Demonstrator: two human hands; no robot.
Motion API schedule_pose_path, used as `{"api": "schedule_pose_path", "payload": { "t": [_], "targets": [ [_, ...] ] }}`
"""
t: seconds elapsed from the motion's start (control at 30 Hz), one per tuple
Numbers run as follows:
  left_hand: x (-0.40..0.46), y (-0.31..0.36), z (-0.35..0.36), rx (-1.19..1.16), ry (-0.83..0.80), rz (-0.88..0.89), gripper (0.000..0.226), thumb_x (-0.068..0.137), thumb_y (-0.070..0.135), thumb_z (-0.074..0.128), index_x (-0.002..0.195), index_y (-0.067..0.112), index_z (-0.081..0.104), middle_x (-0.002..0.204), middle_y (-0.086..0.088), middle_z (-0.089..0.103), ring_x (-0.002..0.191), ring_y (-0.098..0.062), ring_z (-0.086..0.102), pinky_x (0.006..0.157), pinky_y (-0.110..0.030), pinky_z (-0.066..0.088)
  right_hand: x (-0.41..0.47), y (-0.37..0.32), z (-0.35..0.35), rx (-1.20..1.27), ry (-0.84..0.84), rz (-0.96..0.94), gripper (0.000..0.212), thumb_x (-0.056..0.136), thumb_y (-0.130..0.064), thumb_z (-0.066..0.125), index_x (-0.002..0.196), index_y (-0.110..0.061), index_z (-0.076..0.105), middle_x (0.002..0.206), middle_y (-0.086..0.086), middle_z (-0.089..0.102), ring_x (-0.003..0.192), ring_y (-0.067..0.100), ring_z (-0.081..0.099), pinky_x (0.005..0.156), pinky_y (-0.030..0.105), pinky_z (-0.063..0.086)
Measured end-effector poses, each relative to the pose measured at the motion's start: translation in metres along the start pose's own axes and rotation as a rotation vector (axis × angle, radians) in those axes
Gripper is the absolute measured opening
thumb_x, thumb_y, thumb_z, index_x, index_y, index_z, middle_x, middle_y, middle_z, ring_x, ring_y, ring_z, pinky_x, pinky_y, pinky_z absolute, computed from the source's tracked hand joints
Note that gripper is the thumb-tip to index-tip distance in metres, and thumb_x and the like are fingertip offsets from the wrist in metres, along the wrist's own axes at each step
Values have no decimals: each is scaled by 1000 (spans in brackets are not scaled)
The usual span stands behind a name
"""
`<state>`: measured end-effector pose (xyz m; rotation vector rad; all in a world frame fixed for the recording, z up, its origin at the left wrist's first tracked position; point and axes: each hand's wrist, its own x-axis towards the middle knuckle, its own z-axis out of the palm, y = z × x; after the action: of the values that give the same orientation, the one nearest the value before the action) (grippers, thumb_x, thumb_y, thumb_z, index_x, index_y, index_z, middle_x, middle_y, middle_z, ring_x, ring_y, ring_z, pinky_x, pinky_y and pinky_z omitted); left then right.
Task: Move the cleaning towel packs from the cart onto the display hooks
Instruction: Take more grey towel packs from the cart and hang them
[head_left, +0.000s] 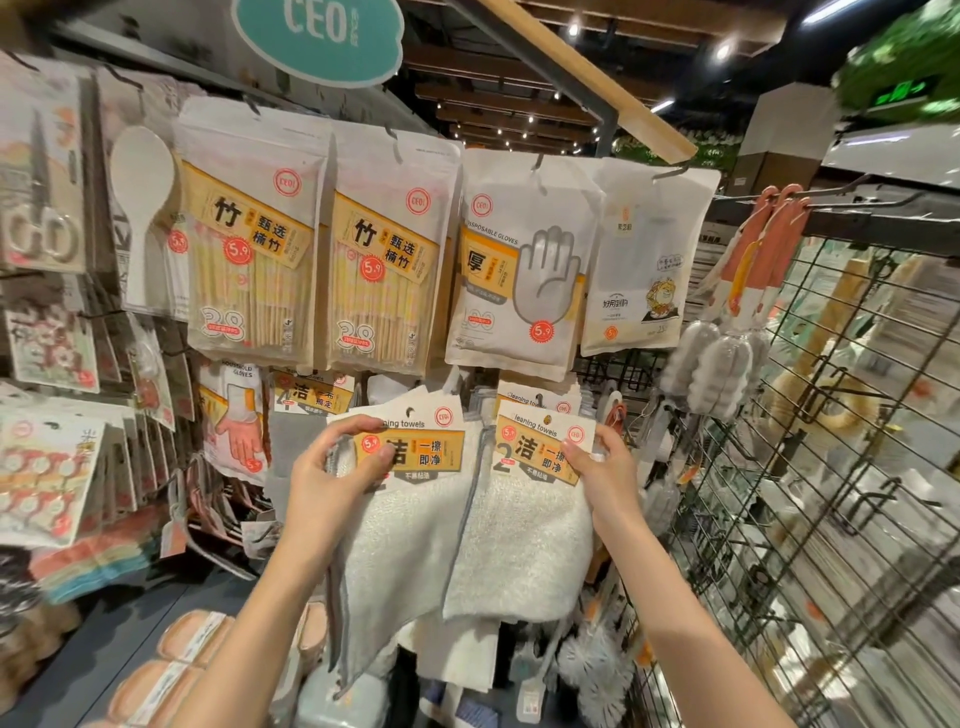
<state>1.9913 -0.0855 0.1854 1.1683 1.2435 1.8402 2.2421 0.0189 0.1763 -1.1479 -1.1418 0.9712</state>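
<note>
Your left hand (337, 467) pinches the left cleaning towel pack (410, 525) by its yellow header card, thumb across the front of the card and fingers curled over its top left corner. Your right hand (605, 467) grips the right cleaning towel pack (524, 540) the same way, thumb pressed on the card's right side and fingers wrapped behind its edge. The two packs sit side by side at the centre of the view, their white towelling hanging down between your forearms, the inner edges touching or overlapping along a grey seam. Whether either card's hole is already on a hook, you cannot tell.

At 12 o'clock from the packs hang two bamboo chopstick packs (249, 249), and at 1 o'clock the disposable gloves pack (519, 270) with a pale pouch beside it. More cleaning towel cards (540, 402) show just behind the right pack. At 10 o'clock hangs a household gloves pack (236, 421). At 3 o'clock stands a wire grid panel (831, 467) carrying bottle brushes (722, 374). At 9 o'clock hangs a white rice paddle (140, 208).
</note>
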Motion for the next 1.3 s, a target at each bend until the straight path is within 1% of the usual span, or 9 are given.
{"api": "schedule_pose_path", "payload": {
  "t": [0.1, 0.23, 0.4, 0.63, 0.7, 0.9, 1.1, 1.2, 1.3],
  "targets": [
    [1, 4, -2, -11, 23, -1, 21, 80, 3, 71, 93, 18, 67, 96, 10, 67, 82, -13, 66, 60, -17, 54, 8, 3, 4, -11, 25, -32, 27, 86, -2, 63, 106, -18, 58, 111, 6, 64, 102, 23, 63, 90, 41, 52],
    [2, 7, -1, -27, 15, -12, 20, 80, 5, 71, 94, 19, 67, 96, 8, 68, 78, -7, 66, 61, -16, 53, 17, 9, 6, -41, 42, -48, 28, 86, -2, 62, 112, -14, 58, 112, 7, 65, 101, 23, 63, 88, 38, 54],
    [2, 4, 6, -40, -13, -34, 21, 81, 2, 70, 94, 18, 67, 104, -4, 67, 87, -18, 66, 59, -16, 53, 28, 15, 5, -72, 77, -58, 30, 86, -3, 63, 115, -10, 58, 112, 7, 64, 104, 22, 61, 91, 38, 52],
    [0, 4, 16, -52, -29, -44, 20, 80, 1, 70, 92, 17, 66, 100, 0, 67, 72, -1, 67, 58, -15, 53, 38, 19, 12, -132, 146, -70, 32, 85, -6, 65, 115, -8, 55, 115, 4, 58, 93, 10, 58, 63, 11, 45],
    [0, 3, 18, -67, -29, -55, 20, 81, 1, 70, 92, 16, 65, 99, 1, 67, 71, -2, 68, 57, -15, 53, 42, 19, 15, -160, 192, -70, 32, 83, -8, 68, 110, -11, 51, 112, 3, 55, 86, 6, 55, 67, 13, 46],
    [0, -1, 24, -98, -16, -91, 17, 81, 2, 69, 91, 13, 63, 98, 0, 67, 70, -5, 68, 56, -15, 51, 57, 21, 23, -259, 267, -46, 31, 81, -16, 72, 100, -16, 47, 99, 2, 53, 85, 15, 52, 84, 40, 48],
    [4, -6, 28, -99, -26, -98, 22, 84, -3, 64, 90, 18, 62, 105, -8, 67, 82, -18, 68, 60, -19, 54, 65, 19, 27, -325, 293, -63, 27, 81, -16, 71, 94, -17, 48, 95, -1, 55, 84, 19, 53, 74, 34, 44],
    [4, -7, 30, -108, -49, -88, 21, 85, -3, 63, 90, 18, 64, 102, -8, 67, 77, -14, 66, 60, -20, 54, 69, 16, 29, -399, 300, -77, 20, 82, -17, 69, 91, -18, 52, 99, 1, 54, 84, 18, 52, 66, 28, 35],
    [4, -9, 31, -108, -80, -73, 23, 85, -2, 64, 92, 20, 67, 103, -5, 68, 77, -9, 67, 62, -20, 53, 70, 14, 29, -438, 290, -69, 15, 82, -16, 70, 87, -22, 57, 104, 0, 43, 83, 19, 52, 69, 27, 36]
  ]
}}
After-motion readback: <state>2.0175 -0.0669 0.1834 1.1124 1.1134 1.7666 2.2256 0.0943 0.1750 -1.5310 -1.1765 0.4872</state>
